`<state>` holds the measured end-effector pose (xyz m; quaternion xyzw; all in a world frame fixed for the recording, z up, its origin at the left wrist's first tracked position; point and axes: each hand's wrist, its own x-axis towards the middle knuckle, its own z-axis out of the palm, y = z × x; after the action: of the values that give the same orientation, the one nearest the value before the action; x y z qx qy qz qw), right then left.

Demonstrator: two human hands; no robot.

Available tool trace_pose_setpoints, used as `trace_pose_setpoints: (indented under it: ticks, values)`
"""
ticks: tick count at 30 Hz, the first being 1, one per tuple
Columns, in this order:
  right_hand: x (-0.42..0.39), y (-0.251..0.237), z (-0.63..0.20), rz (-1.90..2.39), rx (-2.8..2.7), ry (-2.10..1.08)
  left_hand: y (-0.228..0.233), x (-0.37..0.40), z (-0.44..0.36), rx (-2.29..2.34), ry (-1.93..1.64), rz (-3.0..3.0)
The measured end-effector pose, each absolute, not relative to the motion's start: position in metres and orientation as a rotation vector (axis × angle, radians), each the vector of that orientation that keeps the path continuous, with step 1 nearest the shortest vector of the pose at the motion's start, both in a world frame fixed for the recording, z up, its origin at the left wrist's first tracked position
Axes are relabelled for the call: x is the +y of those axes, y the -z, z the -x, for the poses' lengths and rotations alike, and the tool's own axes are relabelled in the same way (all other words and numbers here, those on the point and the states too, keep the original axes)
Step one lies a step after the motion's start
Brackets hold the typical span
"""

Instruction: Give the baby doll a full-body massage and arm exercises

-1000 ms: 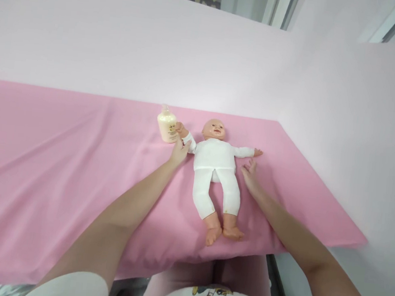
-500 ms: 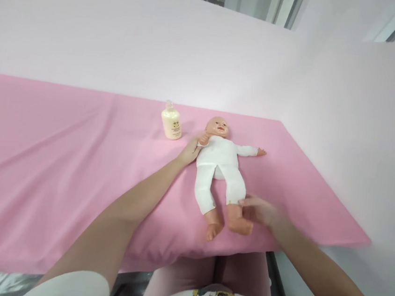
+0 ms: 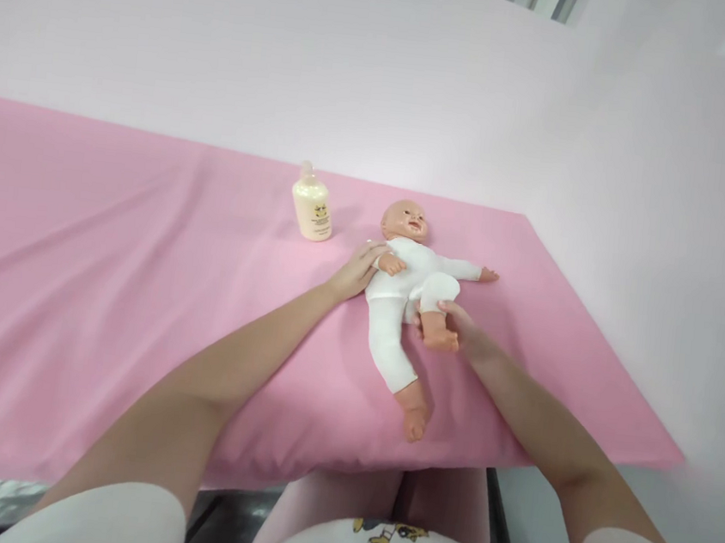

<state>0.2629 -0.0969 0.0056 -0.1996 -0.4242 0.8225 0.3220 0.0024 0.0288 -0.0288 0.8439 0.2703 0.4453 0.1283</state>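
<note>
doll: lies on its back on the pink sheet (image 3: 108, 279), head (image 3: 405, 221) at 12 o'clock, straight leg w/ foot (image 3: 415, 420) at 6; long axis runs 12–6, tilted a bit. Full point: doll (image 3: 404, 280).
doll vs hands: sits betw. both; left hand at its 9 o'clock, right hand at its 4–5 o'clock.
left hand (image 3: 355, 272): fingers together, flat vs the doll's shoulder/side, just under its bent arm; touching.
right hand (image 3: 457, 325): fingers curled round the doll's other foot (image 3: 438, 338), leg folded up so knee points to the belly; closed on the foot.
nearer hand: both in contact; right one has the grip, left only rests.
bottle (image 3: 311, 207): cream-coloured, upright, at 10–11 o'clock from the doll's head, near but apart; nearer the left hand.
surface: pink sheet, soft, creased, drapes over the near edge.
room: pale pink wall (image 3: 383, 75) behind and to the right; window strip at top, barely visible.
</note>
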Motion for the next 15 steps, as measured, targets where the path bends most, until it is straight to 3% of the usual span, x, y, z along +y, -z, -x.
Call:
trace_pose_setpoints:
  ticks: [5,10,15]
  values:
    - [-0.102,0.011,-0.268,0.189,-1.368,-2.624,0.036,0.038,0.003,1.034,-1.536,-1.913]
    - [-0.091,0.015,-0.262,0.020,-1.667,-2.738,0.042,0.053,0.014,1.171,-1.655,-1.409]
    - [-0.086,0.030,-0.261,-0.228,-1.745,-2.779,0.038,0.059,0.021,1.177,-1.633,-1.282]
